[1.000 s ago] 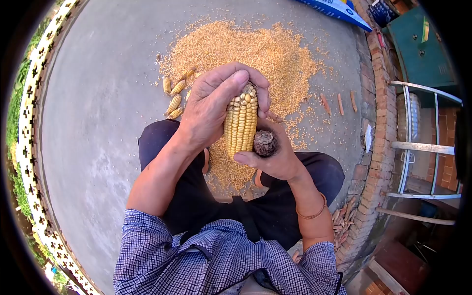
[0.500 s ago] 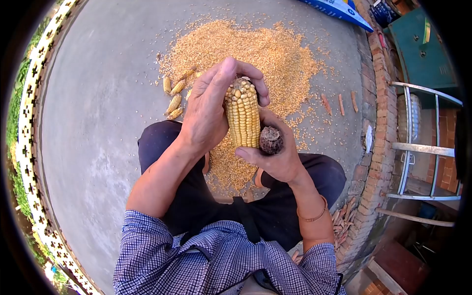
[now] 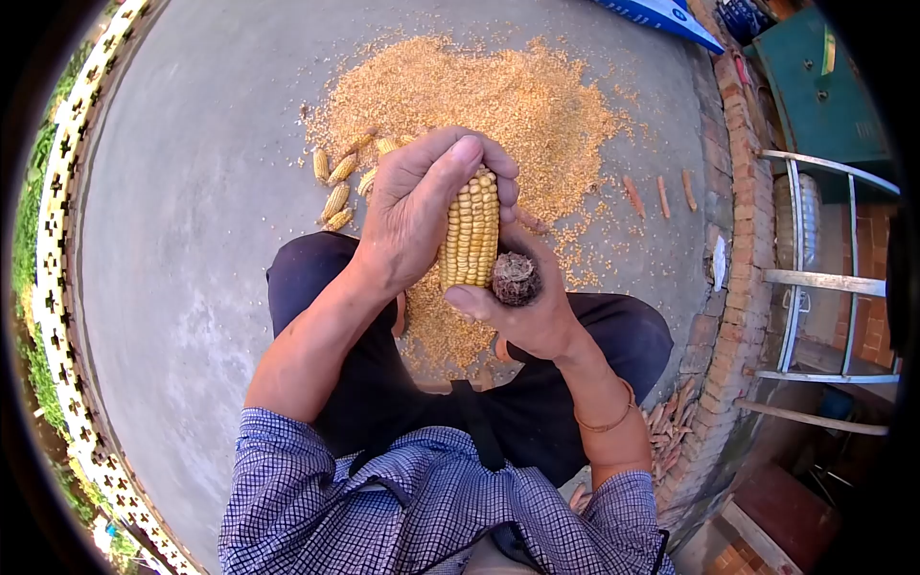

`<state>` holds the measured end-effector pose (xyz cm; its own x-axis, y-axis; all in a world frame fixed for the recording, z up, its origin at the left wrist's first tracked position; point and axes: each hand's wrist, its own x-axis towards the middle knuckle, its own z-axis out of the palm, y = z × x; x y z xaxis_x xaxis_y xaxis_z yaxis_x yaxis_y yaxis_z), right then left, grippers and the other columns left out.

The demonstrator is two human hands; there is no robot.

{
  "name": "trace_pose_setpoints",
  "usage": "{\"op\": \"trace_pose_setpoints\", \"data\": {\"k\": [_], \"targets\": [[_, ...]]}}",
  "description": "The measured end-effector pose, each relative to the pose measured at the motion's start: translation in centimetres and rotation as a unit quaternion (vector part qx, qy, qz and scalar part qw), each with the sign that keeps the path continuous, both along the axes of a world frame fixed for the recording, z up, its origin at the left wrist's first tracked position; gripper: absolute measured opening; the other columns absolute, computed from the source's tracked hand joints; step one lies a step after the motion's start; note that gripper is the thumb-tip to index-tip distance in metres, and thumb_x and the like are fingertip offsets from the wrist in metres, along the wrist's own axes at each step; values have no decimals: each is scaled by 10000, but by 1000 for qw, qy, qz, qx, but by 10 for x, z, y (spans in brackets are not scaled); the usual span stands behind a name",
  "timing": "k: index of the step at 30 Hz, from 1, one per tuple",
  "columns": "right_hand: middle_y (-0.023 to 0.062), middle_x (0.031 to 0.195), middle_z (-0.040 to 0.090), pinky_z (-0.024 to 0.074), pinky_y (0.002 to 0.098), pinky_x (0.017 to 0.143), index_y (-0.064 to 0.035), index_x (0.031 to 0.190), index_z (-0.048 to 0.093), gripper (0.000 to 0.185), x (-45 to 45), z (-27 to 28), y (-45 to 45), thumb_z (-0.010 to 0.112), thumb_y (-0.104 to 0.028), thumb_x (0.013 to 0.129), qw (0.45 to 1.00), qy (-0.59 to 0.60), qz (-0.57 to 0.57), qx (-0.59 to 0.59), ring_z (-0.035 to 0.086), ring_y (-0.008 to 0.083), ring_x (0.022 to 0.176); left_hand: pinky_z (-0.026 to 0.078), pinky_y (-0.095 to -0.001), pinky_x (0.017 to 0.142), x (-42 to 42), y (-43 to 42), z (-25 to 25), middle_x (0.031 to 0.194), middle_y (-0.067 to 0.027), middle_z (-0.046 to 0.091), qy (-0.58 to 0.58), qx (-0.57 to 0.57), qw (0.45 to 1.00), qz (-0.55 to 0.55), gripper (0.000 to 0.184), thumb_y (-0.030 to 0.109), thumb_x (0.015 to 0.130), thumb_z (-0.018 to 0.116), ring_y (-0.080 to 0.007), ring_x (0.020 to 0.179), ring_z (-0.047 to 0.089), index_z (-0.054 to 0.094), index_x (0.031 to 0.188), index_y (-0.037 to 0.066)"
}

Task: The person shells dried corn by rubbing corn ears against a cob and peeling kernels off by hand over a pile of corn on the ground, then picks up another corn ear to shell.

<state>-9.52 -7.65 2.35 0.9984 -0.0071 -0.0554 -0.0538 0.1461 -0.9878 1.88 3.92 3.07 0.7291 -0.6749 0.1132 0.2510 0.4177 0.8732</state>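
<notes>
A yellow ear of corn (image 3: 470, 235) stands nearly upright between my hands, its kernel rows facing me. My left hand (image 3: 412, 216) is closed round its far end, thumb on the near side and fingers curled over the tip. Lower down, my right hand (image 3: 546, 321) grips a dark, rough-ended corncob (image 3: 516, 279) pressed alongside the ear. The right thumb rests at the ear's lower end. Much of the corncob's length is hidden by the hand and ear. Beneath and beyond lies a wide heap of loose kernels (image 3: 450, 91).
Several unshelled ears (image 3: 335, 201) lie left of the heap. A few reddish bare cobs (image 3: 662, 195) are on the concrete to the right, with more cobs (image 3: 669, 431) by the low brick edging (image 3: 736, 230). A metal frame (image 3: 826, 278) stands beyond it.
The ear has turned in my hands and shows a different side, with its tip tucked further under the left fingers. The right hand and corncob have shifted slightly left.
</notes>
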Motion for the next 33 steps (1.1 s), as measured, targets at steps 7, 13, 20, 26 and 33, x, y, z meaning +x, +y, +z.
{"op": "trace_pose_setpoints", "data": {"k": [7,13,20,26,33], "targets": [[69,1035,606,473,282,875,32,1172,516,503,0,-3,3,782,-126,776,997,-55,-52,-24,564,105,968,509,-322,646,-1,-13,6,780,-137,588,116,-57,992,-12,386,274,1043,366,-238,727,587,573,966,-42],[72,974,626,494,276,817,5,1087,528,430,1,-4,-1,789,-119,769,991,-60,-70,-98,589,99,911,528,-317,723,-3,-17,7,843,-140,604,151,-44,987,16,411,315,1044,361,-238,809,613,583,1002,-28],[77,1051,592,472,291,862,19,1172,518,490,-1,-5,0,778,-33,760,981,-41,-89,-166,573,133,966,541,-279,733,-5,-17,-11,882,-90,642,-41,15,998,55,309,241,1033,445,-150,823,634,606,1017,-22],[91,898,657,519,289,748,-1,1064,533,396,-1,-7,2,782,-99,773,981,-68,-105,-151,630,110,846,556,-274,713,-5,-16,-8,876,-100,643,46,-1,998,32,309,215,1043,402,-159,795,644,590,1053,-30],[48,984,636,502,269,813,9,1098,551,388,-3,-1,-6,767,-87,790,995,-32,-76,-52,594,86,895,571,-319,739,-4,-18,-2,901,-136,638,154,-53,986,-16,351,276,1036,412,-216,823,653,580,1058,-31]]}}
